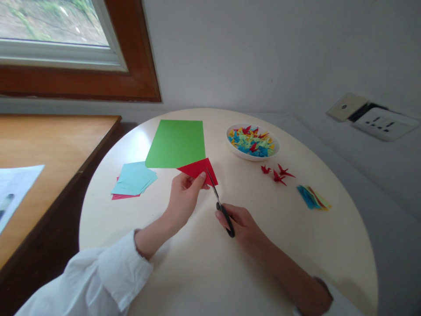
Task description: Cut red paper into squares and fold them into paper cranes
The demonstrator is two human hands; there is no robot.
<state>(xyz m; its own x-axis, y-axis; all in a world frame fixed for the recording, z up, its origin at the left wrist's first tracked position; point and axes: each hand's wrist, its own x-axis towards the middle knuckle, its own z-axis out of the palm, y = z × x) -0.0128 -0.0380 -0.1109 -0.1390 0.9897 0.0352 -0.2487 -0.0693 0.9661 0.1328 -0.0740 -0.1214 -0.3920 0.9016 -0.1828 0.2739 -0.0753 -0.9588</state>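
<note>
My left hand (187, 193) pinches a piece of red paper (197, 167) by its lower edge, thumb on top, above the round white table (187, 272). In my right hand (243, 226) is a pair of scissors (226, 218) with black handles. Their blades point up and away from me and lie across the right part of the red paper. How far the blades are parted is too small to tell. Just behind the red paper lies a green sheet (177, 144).
Light blue paper squares (133, 177) lie stacked over red ones at left. At right are a white bowl (232, 151) of colourful folded paper cranes, several red cranes (279, 177) and thin coloured paper strips (312, 198). A wooden desk (66, 140) stands left; wall sockets (383, 123) are at right.
</note>
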